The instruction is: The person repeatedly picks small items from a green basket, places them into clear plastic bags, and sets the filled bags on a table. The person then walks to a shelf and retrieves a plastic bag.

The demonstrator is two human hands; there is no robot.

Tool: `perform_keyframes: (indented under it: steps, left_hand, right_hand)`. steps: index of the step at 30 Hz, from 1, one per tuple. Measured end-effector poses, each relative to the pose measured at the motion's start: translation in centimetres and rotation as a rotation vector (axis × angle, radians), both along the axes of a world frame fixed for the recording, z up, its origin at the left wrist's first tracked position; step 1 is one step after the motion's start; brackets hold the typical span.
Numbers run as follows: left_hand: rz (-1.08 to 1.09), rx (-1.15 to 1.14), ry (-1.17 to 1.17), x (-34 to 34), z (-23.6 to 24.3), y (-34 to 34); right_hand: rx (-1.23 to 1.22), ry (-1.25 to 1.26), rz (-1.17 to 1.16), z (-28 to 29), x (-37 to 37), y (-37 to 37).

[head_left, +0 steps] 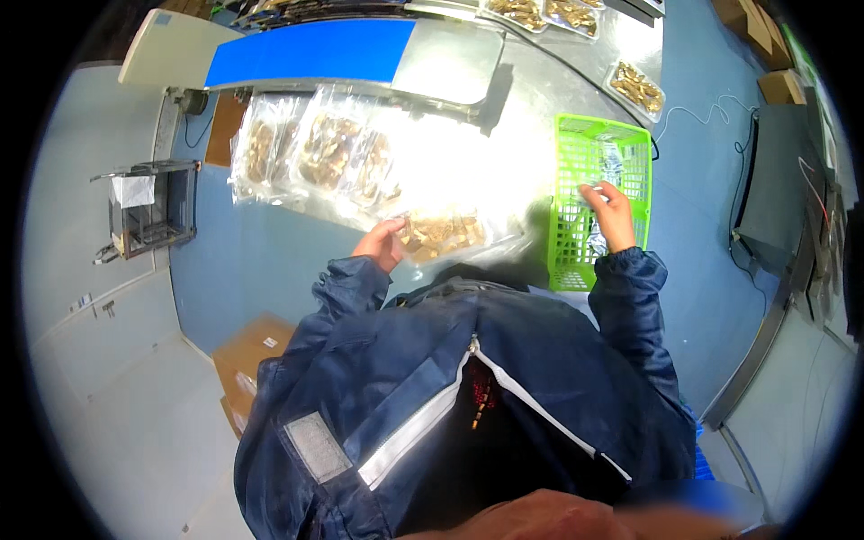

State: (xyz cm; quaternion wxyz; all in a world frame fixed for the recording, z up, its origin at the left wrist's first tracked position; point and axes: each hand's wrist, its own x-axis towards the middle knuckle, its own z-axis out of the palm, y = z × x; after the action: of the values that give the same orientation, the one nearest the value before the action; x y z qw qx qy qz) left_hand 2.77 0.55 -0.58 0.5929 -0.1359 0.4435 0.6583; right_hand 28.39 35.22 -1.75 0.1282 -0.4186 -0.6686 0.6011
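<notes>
1. Left: a pale wall (99, 306), blue floor (211, 270) and one dark metal frame (162, 211).
2. Left and near, a cardboard box (238, 360) bears one small white label (270, 342), its print too small to read.
3. At the table's far left lie overlapping bagged trays (328, 153), at least two, holding brown pieces.
4. The left hand (382, 245) pinches the left edge of one bagged tray (441, 236) on the near side of the shiny metal table (531, 76).
5. Right: the right hand (614, 218), fingers curled, is over one green basket (605, 126) containing silvery packets (612, 164); whether it grips any, I cannot tell.
6. Far right: three open trays (636, 88).
</notes>
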Motion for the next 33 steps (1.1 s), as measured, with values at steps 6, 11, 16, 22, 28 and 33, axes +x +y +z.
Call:
perform_keyframes:
  steps: [6,11,16,22,28,33]
  left_hand:
    - [-0.056,0.189,-0.113,1.8,0.7,-2.7]
    - [-0.062,0.191,-0.205,2.6,1.2,-4.5]
    - [0.0,0.333,-0.257,3.2,0.5,-5.5]
    - [0.19,0.387,-0.261,4.0,-3.1,-8.7]
    - [0.494,0.097,-0.086,1.3,-7.3,-14.2]
    - [0.718,-0.091,-0.07,1.5,-8.0,-16.0]
  right_hand:
    - [0.182,0.104,0.845,8.9,-6.1,-8.7]
    - [0.673,-0.135,0.948,11.2,-7.5,-13.1]
    - [0.724,-0.022,0.768,12.7,-9.1,-14.4]
    - [0.203,-0.019,0.526,9.5,-11.2,-11.7]
    - [1.144,-0.371,0.908,-5.4,-17.4,-9.9]
    - [0.965,-0.514,1.137,-5.8,-19.4,-10.7]
